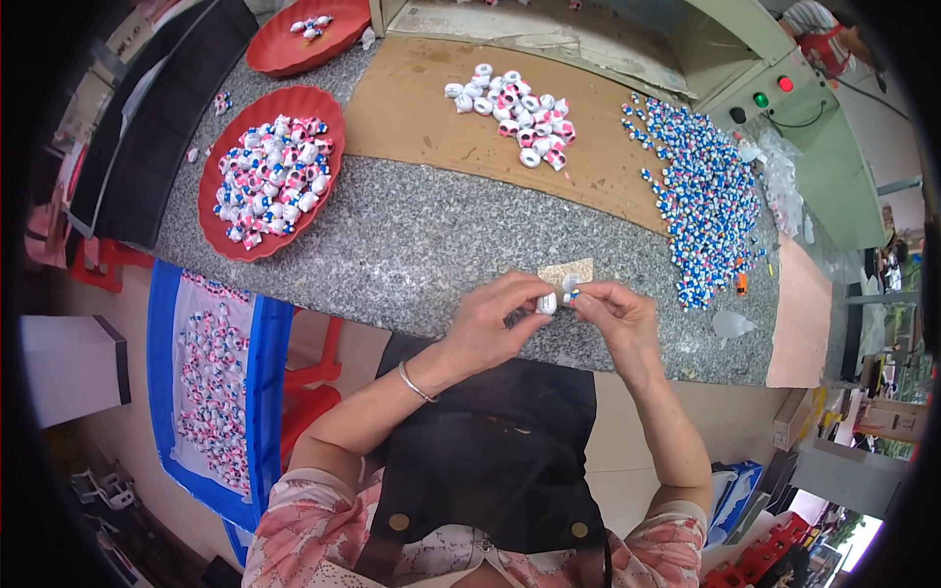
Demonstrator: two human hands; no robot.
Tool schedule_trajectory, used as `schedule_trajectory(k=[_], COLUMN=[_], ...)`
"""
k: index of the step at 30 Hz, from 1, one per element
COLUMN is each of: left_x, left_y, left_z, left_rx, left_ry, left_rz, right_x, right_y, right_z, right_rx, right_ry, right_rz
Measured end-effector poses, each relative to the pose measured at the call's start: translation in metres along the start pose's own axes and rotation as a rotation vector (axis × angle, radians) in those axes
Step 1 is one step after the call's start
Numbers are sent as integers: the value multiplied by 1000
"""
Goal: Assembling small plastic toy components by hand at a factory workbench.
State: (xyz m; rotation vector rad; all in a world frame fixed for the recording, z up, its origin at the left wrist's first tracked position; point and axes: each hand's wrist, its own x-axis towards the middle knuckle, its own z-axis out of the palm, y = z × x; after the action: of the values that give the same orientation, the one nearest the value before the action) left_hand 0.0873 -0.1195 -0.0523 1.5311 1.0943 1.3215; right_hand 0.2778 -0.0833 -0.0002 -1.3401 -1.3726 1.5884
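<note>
My left hand [490, 316] pinches a small white rounded plastic piece [547, 305] between thumb and fingers, close to the front edge of the grey speckled counter [412, 230]. Right beside it, the fingertips of my right hand [623, 318] are closed on a tiny blue-and-white piece [575, 295]. The two pieces are nearly touching; my fingers hide part of each. Just beyond my fingertips lies a small speckled beige pad [580, 267], with a pale round thing [570, 281] at its near side, too small to make out.
White and pink hollow pieces [529, 108] lie on brown cardboard [412, 113]. A large heap of tiny blue-and-white pieces [706, 196] spreads at right. Red bowls, the nearer one [210, 201] full of pieces, stand left. Below is a blue crate [164, 392]; behind, a green-grey machine [833, 167].
</note>
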Motion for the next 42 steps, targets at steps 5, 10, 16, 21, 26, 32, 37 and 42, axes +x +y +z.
schedule_trajectory(k=[5,10,16,21,26,32,37,42], left_x=[7,9,4,9,24,40,40,82], left_y=[4,12,14,14,32,41,19,4], left_z=[-9,-18,-18,-26,-114,-222,-237,-143], left_rx=[-177,-556,-417,-486,286,1178,1428,793], left_ry=[-190,-414,-465,-406,-19,414,616,275], left_rz=[-90,-395,-365,-553,-48,253,146,288], right_x=[-10,-17,-24,-18,3,15,16,14], right_y=[-2,-20,-12,-7,15,28,26,14], right_z=[-3,3,5,5,-64,-145,-143,-131], right_rx=[-252,-435,-465,-456,-847,-1274,-1551,-1223], right_ry=[-38,-123,-132,-152,347,307,230,273], right_rz=[-147,-472,-436,-368,-597,-435,-393,-436])
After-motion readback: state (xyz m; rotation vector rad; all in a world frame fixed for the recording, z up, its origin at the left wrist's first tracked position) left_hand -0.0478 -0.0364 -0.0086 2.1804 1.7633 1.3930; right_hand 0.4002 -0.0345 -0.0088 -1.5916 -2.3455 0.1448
